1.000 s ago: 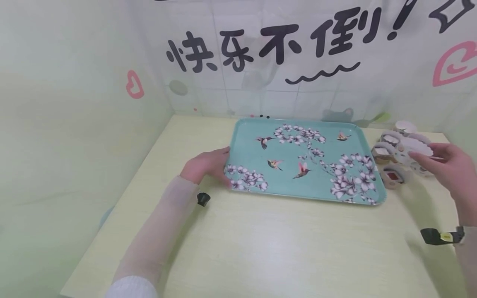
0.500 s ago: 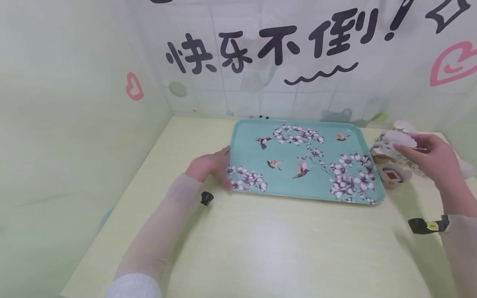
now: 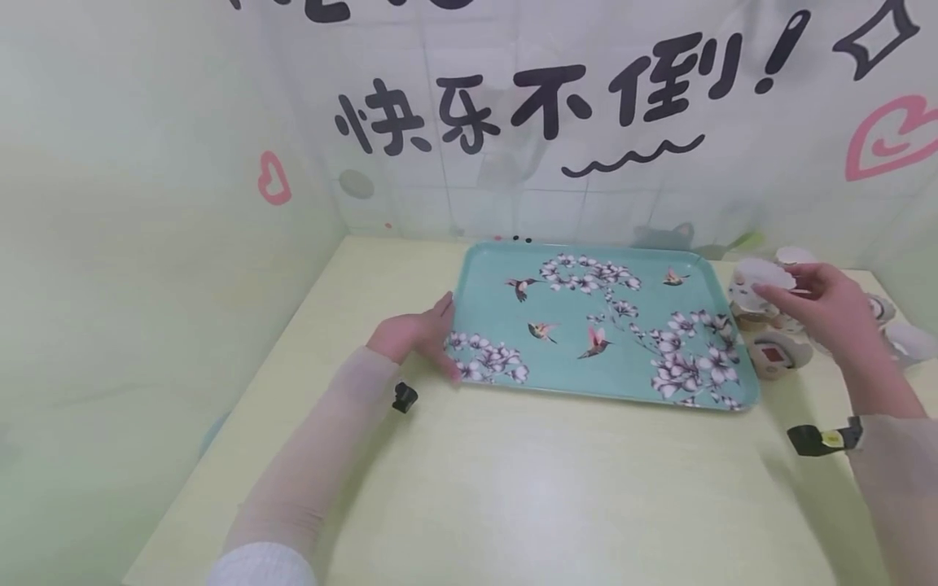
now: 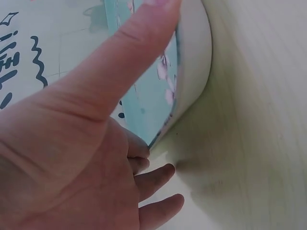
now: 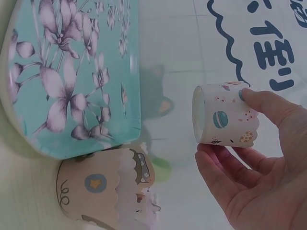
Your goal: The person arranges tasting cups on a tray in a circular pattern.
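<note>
My left hand (image 3: 422,332) rests against the left end of a turquoise tray (image 3: 513,309) printed with hummingbirds and blossoms. In the left wrist view, its thumb lies straight along the tray's rim, and the other fingers extend past the corner. My right hand (image 3: 831,309) pinches a white paper cupcake cup (image 5: 223,115) with a scalloped rim and small macaron prints. It is held in the air beside the tray's right end, its rim toward my palm in the right wrist view. Below it, a beige paper cup (image 5: 96,184) with a star badge stands against the tray.
Several more paper cups crowd the table right of the tray, including one with a red patch (image 3: 778,355). A white scalloped piece (image 3: 909,342) lies farther right. The pale wooden table (image 3: 542,488) meets a printed wall covering (image 3: 513,203) behind the tray.
My right hand has moved left with the white cupcake cup, from over the cup cluster toward the tray's right edge. My left hand stays at the tray's left end.
</note>
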The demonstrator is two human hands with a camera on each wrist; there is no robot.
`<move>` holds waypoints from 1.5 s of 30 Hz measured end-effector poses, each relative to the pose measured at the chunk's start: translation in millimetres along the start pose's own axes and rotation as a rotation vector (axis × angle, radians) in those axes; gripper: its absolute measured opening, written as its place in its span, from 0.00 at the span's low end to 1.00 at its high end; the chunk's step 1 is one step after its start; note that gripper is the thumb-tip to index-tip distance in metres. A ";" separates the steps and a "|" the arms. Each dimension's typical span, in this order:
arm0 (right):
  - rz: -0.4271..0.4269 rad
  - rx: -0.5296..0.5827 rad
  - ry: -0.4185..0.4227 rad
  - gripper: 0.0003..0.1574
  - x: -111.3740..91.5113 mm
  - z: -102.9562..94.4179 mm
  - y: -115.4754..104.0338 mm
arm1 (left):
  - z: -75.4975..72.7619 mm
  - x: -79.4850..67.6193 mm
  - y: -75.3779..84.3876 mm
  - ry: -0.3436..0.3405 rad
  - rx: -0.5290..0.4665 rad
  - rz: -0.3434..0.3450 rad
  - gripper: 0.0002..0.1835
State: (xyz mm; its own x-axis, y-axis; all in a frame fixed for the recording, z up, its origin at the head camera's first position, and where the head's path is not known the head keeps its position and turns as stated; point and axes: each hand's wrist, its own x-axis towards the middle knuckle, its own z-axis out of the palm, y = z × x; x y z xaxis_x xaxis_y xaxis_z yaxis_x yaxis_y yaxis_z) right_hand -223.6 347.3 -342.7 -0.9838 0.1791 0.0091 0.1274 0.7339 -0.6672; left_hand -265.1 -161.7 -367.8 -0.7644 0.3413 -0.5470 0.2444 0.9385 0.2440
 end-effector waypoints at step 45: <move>-0.034 0.043 -0.082 0.58 33.0 38.9 -47.0 | 2.0 7.1 -4.1 0.037 0.058 0.020 0.79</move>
State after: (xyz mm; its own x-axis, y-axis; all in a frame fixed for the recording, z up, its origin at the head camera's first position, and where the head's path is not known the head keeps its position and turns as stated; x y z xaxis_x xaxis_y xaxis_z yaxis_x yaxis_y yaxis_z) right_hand -267.0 293.3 -340.0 -0.9947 0.0987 -0.0277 0.0899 0.7097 -0.6988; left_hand -270.4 -163.0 -374.2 -0.7801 0.3591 -0.5123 0.2935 0.9332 0.2073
